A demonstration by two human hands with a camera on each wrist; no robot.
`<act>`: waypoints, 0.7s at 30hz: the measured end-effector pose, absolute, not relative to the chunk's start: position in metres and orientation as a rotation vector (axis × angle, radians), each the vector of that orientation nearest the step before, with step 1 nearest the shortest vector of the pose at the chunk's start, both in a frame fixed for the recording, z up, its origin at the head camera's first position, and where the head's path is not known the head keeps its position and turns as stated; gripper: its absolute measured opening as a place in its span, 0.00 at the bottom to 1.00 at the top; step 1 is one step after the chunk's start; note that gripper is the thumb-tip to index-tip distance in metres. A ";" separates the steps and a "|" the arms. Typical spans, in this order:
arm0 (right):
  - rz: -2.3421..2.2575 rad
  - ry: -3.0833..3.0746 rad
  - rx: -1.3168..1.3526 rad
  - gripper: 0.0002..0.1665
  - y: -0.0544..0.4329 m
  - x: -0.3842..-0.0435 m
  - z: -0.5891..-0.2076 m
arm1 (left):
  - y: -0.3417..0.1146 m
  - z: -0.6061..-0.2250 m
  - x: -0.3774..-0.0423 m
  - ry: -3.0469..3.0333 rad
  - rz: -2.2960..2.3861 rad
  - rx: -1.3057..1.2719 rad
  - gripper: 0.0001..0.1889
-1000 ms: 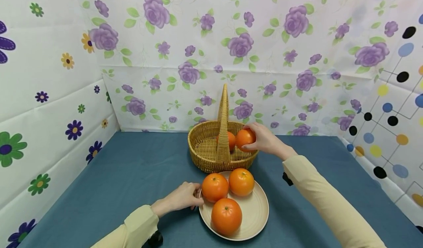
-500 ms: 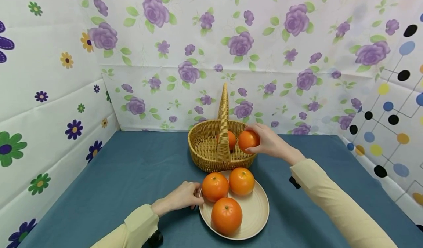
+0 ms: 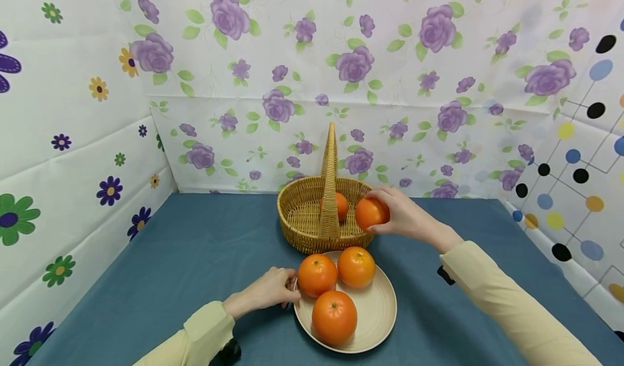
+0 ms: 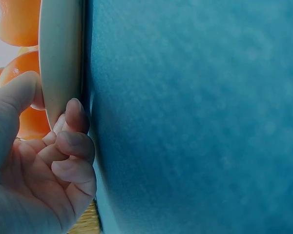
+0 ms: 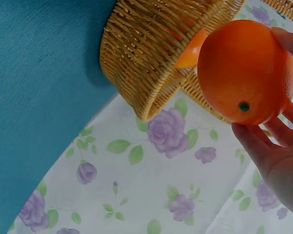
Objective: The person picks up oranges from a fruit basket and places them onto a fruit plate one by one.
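Observation:
My right hand (image 3: 404,214) holds an orange (image 3: 371,214) between thumb and fingers, at the right side of the wicker basket (image 3: 302,239). In the right wrist view that orange (image 5: 246,73) hangs beside the basket's rim, its green stem end showing. A second orange (image 3: 342,207) lies inside the basket, partly behind the handle. My left hand (image 3: 265,290) pinches the left rim of a cream plate (image 3: 372,317); in the left wrist view the thumb lies over the plate's edge (image 4: 61,53) with fingers curled beneath. Three oranges (image 3: 334,318) sit on the plate.
The basket's tall arched handle (image 3: 330,176) rises across its middle. The plate stands right in front of the basket on a blue cloth (image 3: 219,236). Flower-patterned sheets (image 3: 278,57) enclose the back and left, and a dotted sheet (image 3: 580,209) the right.
My right hand has drawn the orange rightward and slightly toward me, from over the basket's right part to its right rim. The left hand and the plate stay in place.

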State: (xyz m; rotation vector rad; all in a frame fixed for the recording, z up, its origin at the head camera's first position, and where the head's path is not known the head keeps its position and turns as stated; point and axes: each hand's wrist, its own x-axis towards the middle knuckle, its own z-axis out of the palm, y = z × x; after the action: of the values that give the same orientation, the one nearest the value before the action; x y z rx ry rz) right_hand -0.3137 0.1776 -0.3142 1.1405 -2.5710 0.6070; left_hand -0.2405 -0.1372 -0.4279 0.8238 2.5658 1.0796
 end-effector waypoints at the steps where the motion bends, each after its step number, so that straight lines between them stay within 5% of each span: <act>1: 0.599 -2.569 1.145 0.37 0.178 -0.312 -0.314 | -0.137 -0.428 -0.241 2.567 1.078 0.825 0.05; 21: 0.611 -2.571 1.344 0.36 0.178 -0.283 -0.305 | -0.136 -0.422 -0.237 2.580 1.062 0.819 0.06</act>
State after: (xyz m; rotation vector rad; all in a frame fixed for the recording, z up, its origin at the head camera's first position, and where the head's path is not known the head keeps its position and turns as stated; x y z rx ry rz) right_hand -0.2834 0.1779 -0.3045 1.3444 -2.5706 0.6108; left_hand -0.2372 -0.1362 -0.4223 0.8189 2.5805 1.0624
